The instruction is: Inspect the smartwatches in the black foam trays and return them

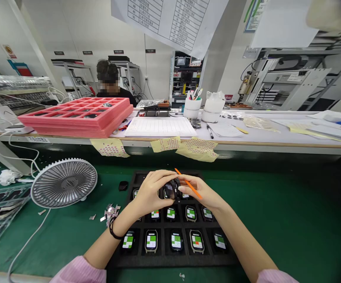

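Note:
Above a black foam tray [188,261], my left hand [153,190] is closed around a dark smartwatch body [170,190], thumb below and fingers above. My right hand [202,192] meets it from the other side, its fingertips against the watch's edge. An orange stick-like tool [189,184] lies in my right hand, slanting down to the right. Several watches sit in the tray's pockets with green and white screens lit, among them a light-framed one [197,241] and a dark one [176,240]. My hands cover part of the upper rows.
To the left stand a round fan [64,182] and a clear plastic tray [2,216]. Small scraps [110,213] and a black square piece [123,185] lie beside the foam tray. A pink foam tray [79,114] rests on the raised shelf, and a person [108,80] sits beyond.

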A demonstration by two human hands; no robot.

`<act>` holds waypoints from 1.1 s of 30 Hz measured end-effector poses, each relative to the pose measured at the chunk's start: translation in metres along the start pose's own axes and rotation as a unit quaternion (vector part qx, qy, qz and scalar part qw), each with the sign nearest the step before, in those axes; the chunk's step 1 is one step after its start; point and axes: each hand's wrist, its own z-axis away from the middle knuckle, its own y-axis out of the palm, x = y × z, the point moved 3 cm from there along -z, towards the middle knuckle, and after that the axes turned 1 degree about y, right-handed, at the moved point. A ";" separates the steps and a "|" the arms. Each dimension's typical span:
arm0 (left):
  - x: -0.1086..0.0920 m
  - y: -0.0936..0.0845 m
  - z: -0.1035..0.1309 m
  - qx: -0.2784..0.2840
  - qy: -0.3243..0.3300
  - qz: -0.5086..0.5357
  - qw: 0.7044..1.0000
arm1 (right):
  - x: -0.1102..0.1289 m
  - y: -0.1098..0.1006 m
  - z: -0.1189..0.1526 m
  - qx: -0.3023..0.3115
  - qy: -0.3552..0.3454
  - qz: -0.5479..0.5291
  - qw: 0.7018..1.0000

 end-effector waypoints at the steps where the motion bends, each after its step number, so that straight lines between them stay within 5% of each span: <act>1: 0.000 0.001 0.000 -0.007 0.003 0.005 1.000 | 0.000 0.001 0.000 0.001 -0.004 -0.002 1.000; 18: -0.010 -0.001 -0.002 -0.047 0.042 0.041 0.997 | 0.006 0.020 0.004 -0.055 -0.038 0.016 0.998; 21: -0.008 -0.004 -0.001 -0.058 0.033 0.027 0.997 | 0.010 0.013 0.007 -0.114 -0.049 0.051 0.991; 25: -0.004 -0.007 0.001 -0.056 -0.010 0.036 0.998 | 0.024 0.000 0.027 -0.262 -0.192 0.118 0.939; 28: -0.002 -0.006 0.003 -0.045 -0.036 0.081 0.995 | 0.033 0.002 0.043 -0.256 -0.289 0.136 0.912; 33: -0.004 -0.003 0.004 -0.031 -0.054 0.105 0.993 | 0.038 0.009 0.052 -0.255 -0.326 0.135 0.900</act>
